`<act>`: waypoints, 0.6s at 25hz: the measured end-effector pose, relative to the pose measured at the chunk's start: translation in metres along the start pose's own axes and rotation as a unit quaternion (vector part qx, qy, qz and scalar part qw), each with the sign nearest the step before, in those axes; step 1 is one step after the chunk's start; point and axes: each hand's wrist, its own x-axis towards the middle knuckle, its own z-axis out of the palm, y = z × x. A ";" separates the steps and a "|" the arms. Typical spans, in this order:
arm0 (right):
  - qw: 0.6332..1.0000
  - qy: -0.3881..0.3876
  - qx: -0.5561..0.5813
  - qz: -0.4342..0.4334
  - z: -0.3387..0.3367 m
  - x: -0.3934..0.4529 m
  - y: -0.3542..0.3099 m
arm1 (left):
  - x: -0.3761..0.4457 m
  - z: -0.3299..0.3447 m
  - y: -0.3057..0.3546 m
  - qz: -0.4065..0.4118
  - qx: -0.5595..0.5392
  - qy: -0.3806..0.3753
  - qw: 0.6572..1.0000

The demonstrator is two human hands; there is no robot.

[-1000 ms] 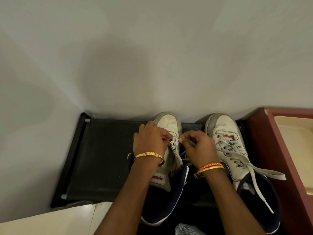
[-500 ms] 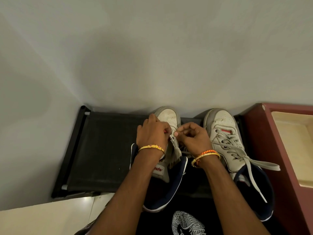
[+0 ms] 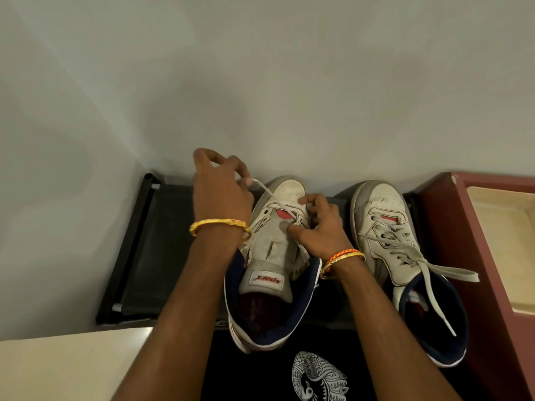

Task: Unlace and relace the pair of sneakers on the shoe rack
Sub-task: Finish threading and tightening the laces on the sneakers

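While the left hand (image 3: 221,192) pinches the end of a lace (image 3: 272,196) and holds it up and away toward the wall, the right hand (image 3: 317,227) rests curled on the left sneaker (image 3: 278,256), thumb and fingers pressed by the lowest eyelets on its right flank. That split looks deliberate: one hand draws the lace, the other pins the shoe so it does not slide on the shoe rack (image 3: 144,256). The lace runs taut from the pinch down across the toe to the eyelet row, and the tongue lies bare above it (so this shoe is judged nearly unlaced, or only begun again). The right sneaker (image 3: 388,241) stands just beside it, fully laced, its loose ends trailing over the collar toward a red-brown cabinet (image 3: 463,241). Both shoes have toes near the wall. Room to pull is best up and to the left, over the rack's bare black surface; rightward the second shoe and cabinet crowd in, and the wall closes the far side.
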 end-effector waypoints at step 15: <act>0.970 -0.026 0.145 -0.195 -0.012 -0.016 -0.068 | -0.006 -0.017 -0.010 0.025 -0.221 -0.146 0.964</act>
